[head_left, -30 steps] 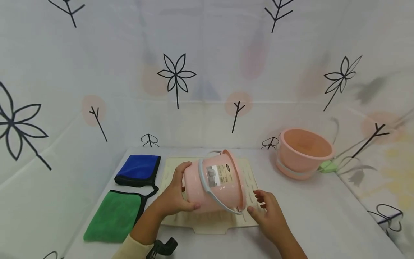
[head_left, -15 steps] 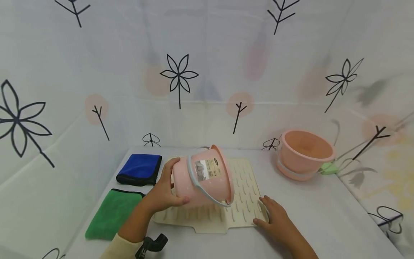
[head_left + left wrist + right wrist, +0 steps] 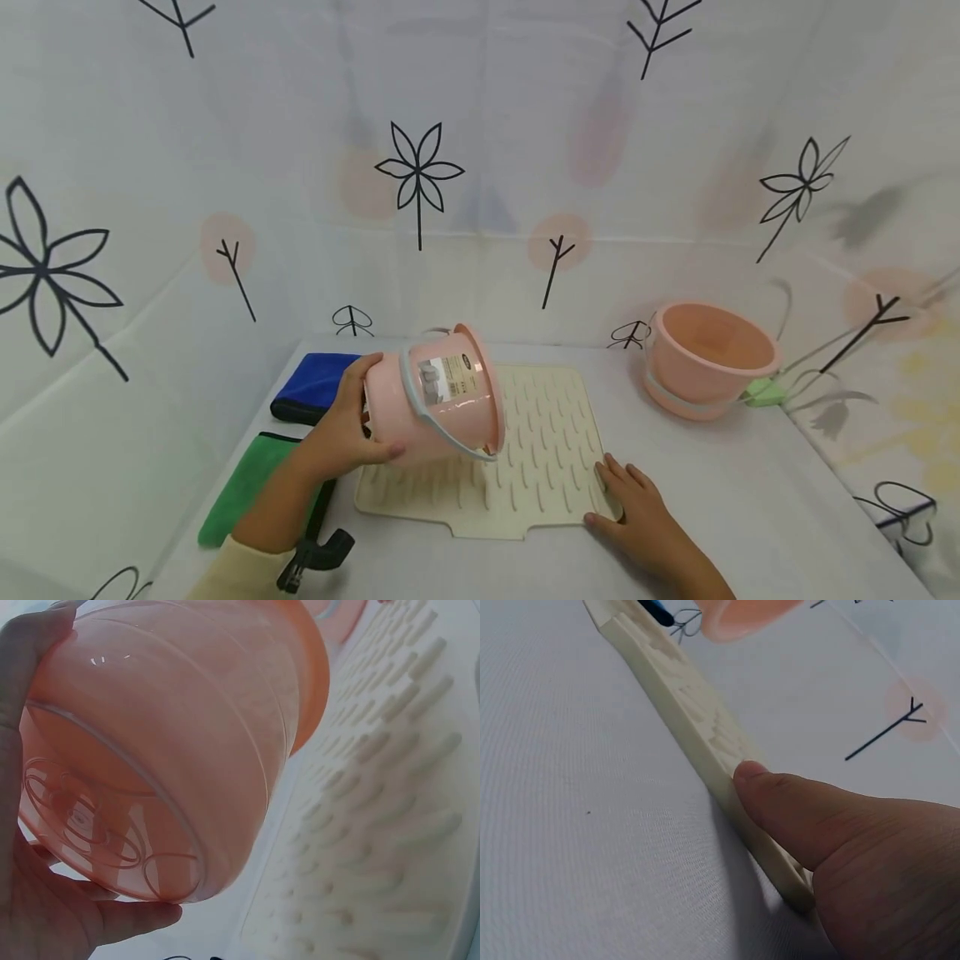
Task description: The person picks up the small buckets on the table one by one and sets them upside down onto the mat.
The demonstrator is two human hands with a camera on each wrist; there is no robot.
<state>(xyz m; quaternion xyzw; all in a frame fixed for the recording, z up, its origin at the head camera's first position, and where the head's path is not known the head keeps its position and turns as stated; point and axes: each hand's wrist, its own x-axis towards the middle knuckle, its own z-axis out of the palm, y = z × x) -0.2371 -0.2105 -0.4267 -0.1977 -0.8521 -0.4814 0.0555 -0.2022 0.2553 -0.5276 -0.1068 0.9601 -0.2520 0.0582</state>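
My left hand [image 3: 341, 433] grips a small pink bucket [image 3: 431, 412] around its base, thumb on the near side and fingers behind. The bucket lies tipped sideways above the board, its mouth to the right and its grey handle hanging down. Its ringed bottom shows in the left wrist view. At the near right corner of a cream ribbed draining board [image 3: 551, 433], my right hand [image 3: 645, 521] holds the corner between thumb and fingers. In the right wrist view the thumb [image 3: 780, 802] presses against the board's edge [image 3: 667, 705], and the other fingers are hidden.
A second pink bucket [image 3: 712, 375] stands at the back right, with a light green object [image 3: 765, 392] beside it. Folded blue [image 3: 315, 383] and green cloths [image 3: 247, 487] lie on the left. A printed white curtain [image 3: 480, 125] hangs behind the table.
My left hand has carried the tipped bucket leftward, partly covering the blue cloth. My right hand has come down from beside the bucket's rim onto the board's near right corner.
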